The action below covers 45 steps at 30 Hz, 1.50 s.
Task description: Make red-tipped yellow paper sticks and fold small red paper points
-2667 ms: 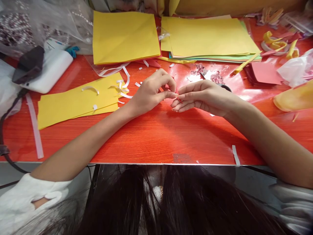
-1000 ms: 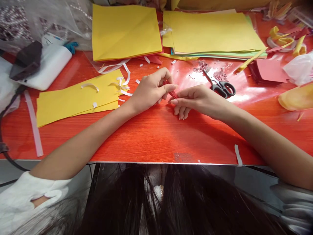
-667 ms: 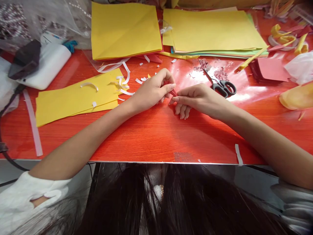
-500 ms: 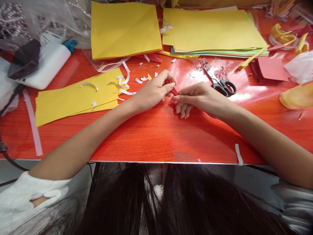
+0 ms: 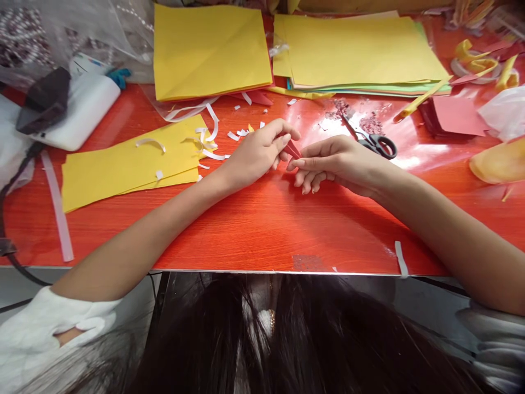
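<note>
A small folded piece of red paper (image 5: 292, 149) is held between my two hands above the middle of the table. My left hand (image 5: 264, 145) pinches its upper left end, and the fingers hide part of it. At its lower right end, my right hand (image 5: 334, 164) grips it between thumb and forefinger, the other fingers loosely curled below. Just behind my right hand lie black-handled scissors (image 5: 375, 143), partly covered by it. Several white paper scraps (image 5: 233, 135) are scattered beyond my left wrist.
Yellow paper strips (image 5: 131, 161) lie at left, near a white box-shaped device (image 5: 82, 112). Stacks of yellow paper (image 5: 213, 52) and coloured sheets (image 5: 361, 52) line the back. Red paper pieces (image 5: 459, 116) and a tape roll (image 5: 498, 161) sit at right. The table's front edge (image 5: 262, 272) is close.
My right hand has shifted slightly to the right, and a little more of the red paper shows between the hands. It now covers more of the scissors' handles. The left hand is nearly still.
</note>
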Tool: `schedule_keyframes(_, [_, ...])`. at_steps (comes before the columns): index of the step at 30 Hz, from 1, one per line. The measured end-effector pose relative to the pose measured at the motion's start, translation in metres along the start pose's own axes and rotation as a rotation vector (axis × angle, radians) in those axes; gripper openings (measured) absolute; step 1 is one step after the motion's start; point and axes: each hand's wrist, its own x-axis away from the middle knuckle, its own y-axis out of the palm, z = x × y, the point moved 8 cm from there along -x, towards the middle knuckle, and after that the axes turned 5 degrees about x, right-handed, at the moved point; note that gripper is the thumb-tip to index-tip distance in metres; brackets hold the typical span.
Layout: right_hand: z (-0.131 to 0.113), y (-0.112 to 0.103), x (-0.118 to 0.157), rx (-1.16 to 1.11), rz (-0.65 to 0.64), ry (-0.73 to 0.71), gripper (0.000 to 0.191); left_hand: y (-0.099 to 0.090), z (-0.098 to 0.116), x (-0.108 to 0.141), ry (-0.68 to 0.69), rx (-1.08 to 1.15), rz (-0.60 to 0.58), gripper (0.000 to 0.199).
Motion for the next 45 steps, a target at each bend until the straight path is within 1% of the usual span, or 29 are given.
schedule_keyframes(4, [-0.002,0.004,0.000,0.017,-0.014,-0.006,0.021,0.000,0.002,-0.001,0.039,-0.004,0.003,0.013])
schedule_keyframes(8, [-0.003,0.008,0.000,0.089,-0.038,-0.017,0.022,0.002,0.008,0.001,0.104,-0.077,-0.008,0.009])
schedule_keyframes(11, [-0.005,0.009,0.001,0.109,-0.030,-0.029,0.020,0.005,0.012,0.003,0.122,-0.127,-0.024,0.012])
schedule_keyframes(18, [-0.006,0.011,0.004,0.087,-0.044,-0.015,0.017,0.006,0.015,0.005,0.148,-0.195,-0.018,0.012])
schedule_keyframes(23, [-0.003,0.011,0.004,0.038,-0.055,0.004,0.015,0.004,0.015,0.006,0.170,-0.171,0.007,0.011])
schedule_keyframes(28, [-0.001,0.013,0.002,-0.042,-0.093,-0.003,0.015,0.001,0.014,0.007,0.130,-0.103,0.032,0.015])
schedule_keyframes(32, [-0.001,0.010,0.002,-0.105,-0.077,-0.014,0.013,-0.003,0.006,0.002,0.024,0.021,0.041,0.030])
schedule_keyframes(33, [-0.001,0.010,0.002,-0.115,-0.071,-0.017,0.012,-0.004,0.004,0.001,-0.001,0.048,0.042,0.030])
schedule_keyframes(35, [-0.001,0.008,0.001,-0.127,-0.061,-0.021,0.011,-0.004,0.000,-0.002,-0.035,0.080,0.029,0.022])
schedule_keyframes(37, [-0.001,0.008,0.001,-0.125,-0.051,-0.022,0.011,-0.002,-0.001,-0.003,-0.042,0.091,-0.002,0.016])
schedule_keyframes(39, [0.000,0.007,0.001,-0.113,-0.039,-0.021,0.013,-0.001,-0.002,-0.003,-0.039,0.092,-0.025,0.014])
schedule_keyframes(41, [-0.001,0.008,0.001,-0.090,-0.020,-0.021,0.014,-0.002,-0.001,-0.001,-0.040,0.083,-0.019,0.019])
schedule_keyframes(45, [-0.002,0.009,0.001,-0.016,-0.004,-0.016,0.016,-0.008,0.002,0.001,-0.054,0.077,0.056,0.026])
